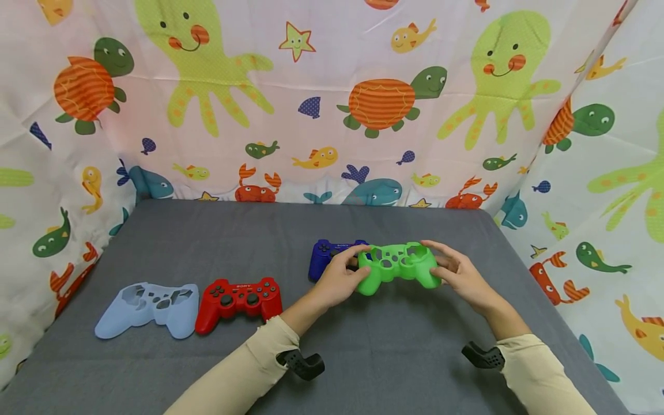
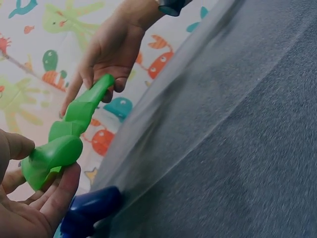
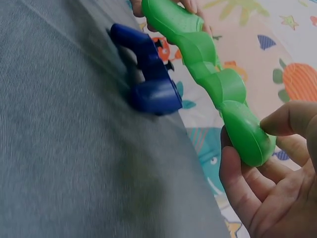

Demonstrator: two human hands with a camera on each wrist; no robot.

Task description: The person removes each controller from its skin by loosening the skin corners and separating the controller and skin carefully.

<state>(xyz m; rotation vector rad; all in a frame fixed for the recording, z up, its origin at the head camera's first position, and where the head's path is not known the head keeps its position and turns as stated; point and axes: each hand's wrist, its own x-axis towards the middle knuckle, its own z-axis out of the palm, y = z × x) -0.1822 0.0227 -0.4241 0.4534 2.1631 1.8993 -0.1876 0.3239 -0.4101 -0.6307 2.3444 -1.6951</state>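
Grey felt covers the surface [image 1: 207, 242] under sea-creature curtains. From my head view, my left hand [image 1: 339, 279] and right hand [image 1: 461, 276] each clasp a horn of the green silicone cover [image 1: 398, 266], lifted just before the blue controller [image 1: 325, 256]. Left wrist view: my thumb and fingers [image 2: 59, 191] pinch the horn; I should keep it stretched evenly. Right wrist view: same grip, cover clear of the controller; I'd align the cutouts first.

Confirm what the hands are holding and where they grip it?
Both grip the green silicone controller cover: left hand on its left handle end, right hand on its right handle end.
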